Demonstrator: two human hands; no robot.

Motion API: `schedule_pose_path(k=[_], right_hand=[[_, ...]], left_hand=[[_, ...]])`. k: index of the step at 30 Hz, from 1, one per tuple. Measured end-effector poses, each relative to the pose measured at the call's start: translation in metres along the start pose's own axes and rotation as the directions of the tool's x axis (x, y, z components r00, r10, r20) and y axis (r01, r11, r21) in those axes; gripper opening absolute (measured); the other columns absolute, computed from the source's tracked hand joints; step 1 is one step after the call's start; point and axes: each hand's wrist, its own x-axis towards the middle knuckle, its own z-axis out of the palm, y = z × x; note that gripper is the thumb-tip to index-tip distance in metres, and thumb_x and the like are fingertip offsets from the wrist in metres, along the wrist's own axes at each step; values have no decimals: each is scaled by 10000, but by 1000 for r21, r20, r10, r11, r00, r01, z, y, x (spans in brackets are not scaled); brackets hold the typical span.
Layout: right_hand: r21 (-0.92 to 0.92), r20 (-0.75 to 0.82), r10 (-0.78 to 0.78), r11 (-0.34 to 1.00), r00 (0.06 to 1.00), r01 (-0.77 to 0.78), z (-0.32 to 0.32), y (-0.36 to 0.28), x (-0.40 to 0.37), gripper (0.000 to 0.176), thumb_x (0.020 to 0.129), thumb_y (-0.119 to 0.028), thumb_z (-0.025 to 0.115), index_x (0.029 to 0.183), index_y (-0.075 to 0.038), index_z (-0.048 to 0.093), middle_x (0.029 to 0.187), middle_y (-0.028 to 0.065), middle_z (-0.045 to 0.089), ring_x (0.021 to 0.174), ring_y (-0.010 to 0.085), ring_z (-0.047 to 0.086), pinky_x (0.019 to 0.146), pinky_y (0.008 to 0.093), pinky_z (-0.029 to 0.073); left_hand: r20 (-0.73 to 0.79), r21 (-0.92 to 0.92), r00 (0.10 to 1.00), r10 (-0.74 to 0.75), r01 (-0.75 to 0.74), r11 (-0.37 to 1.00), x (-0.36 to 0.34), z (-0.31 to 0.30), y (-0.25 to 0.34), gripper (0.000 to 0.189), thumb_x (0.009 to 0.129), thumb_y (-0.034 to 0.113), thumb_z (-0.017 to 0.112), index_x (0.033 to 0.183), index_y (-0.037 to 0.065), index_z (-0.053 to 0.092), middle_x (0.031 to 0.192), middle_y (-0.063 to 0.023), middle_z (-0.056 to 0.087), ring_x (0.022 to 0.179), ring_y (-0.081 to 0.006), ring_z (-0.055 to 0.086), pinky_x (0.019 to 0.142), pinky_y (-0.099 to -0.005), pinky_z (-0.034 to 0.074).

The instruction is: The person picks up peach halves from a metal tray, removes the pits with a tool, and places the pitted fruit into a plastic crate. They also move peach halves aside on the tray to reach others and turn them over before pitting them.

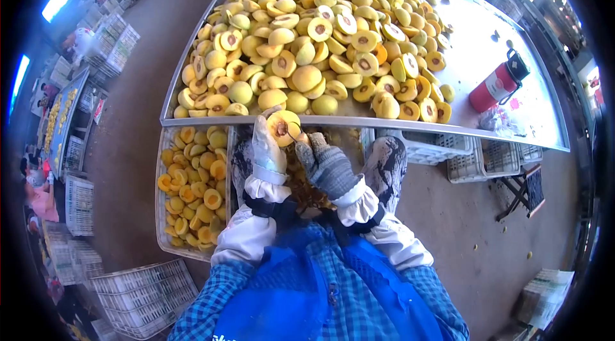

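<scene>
My left hand (268, 149), in a pale glove, holds up a halved yellow peach (284, 127) at the table's front edge. The cut face points towards me, with a brown stone or hollow at its centre. Close beside the peach is my right hand (330, 165) in a grey knit glove. Its fingers are closed on a thin, dark tool that reaches the peach's edge; its exact kind is too small to make out. Beyond both hands, a large heap of halved peaches (307, 77) covers much of the metal table (464, 24); many show brown stones.
A crate (161, 209) of peach halves, several with hollow centres, stands to my left. On the table's right are a red flask (493, 89) and a clear plastic bag (503, 122). Below are crates (483, 165) and a folding stool (526, 190). Another crate (146, 296) lies lower left.
</scene>
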Motion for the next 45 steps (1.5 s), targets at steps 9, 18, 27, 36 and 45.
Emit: schedule_pose_path(k=[9, 18, 27, 36, 45], right_hand=[[-65, 171, 59, 997, 984, -49, 32, 11, -15, 228, 925, -199, 423, 1051, -33, 513, 876, 210, 516, 658, 381, 571, 541, 487, 431], [16, 242, 264, 961, 934, -276, 34, 16, -22, 262, 886, -275, 520, 1037, -62, 505, 788, 231, 539, 698, 407, 569, 569, 486, 433], [165, 140, 16, 986, 990, -39, 41, 41, -31, 393, 889, -393, 473, 1036, -29, 464, 677, 262, 572, 643, 443, 570, 561, 516, 445], [121, 79, 202, 970, 976, -210, 56, 29, -37, 419, 897, -410, 463, 1069, -28, 450, 644, 230, 564, 545, 408, 560, 486, 509, 423], [230, 93, 245, 938, 965, -260, 55, 21, -39, 296, 922, -332, 449, 983, -47, 500, 768, 237, 557, 668, 427, 565, 555, 494, 434]], left_hand=[[-125, -396, 974, -187, 124, 910, -17, 5, -9, 331, 848, 329, 525, 1039, 59, 514, 869, -122, 596, 743, -258, 613, 677, -354, 526], [-292, -178, 952, -89, 37, 983, -20, 11, -13, 388, 912, 372, 493, 883, -1, 596, 752, -99, 614, 593, -195, 595, 514, -289, 517], [-310, 9, 951, -5, 9, 1000, -24, 18, -15, 422, 915, 368, 522, 782, -17, 633, 718, -78, 627, 543, -144, 573, 486, -246, 492], [-251, -126, 950, -185, 158, 979, -20, 8, -21, 534, 906, 511, 424, 952, -1, 571, 800, -132, 612, 608, -252, 607, 539, -349, 538], [-300, -111, 953, -27, -7, 994, -24, -2, -31, 417, 924, 385, 503, 893, -20, 595, 812, -95, 620, 647, -176, 591, 586, -278, 510]])
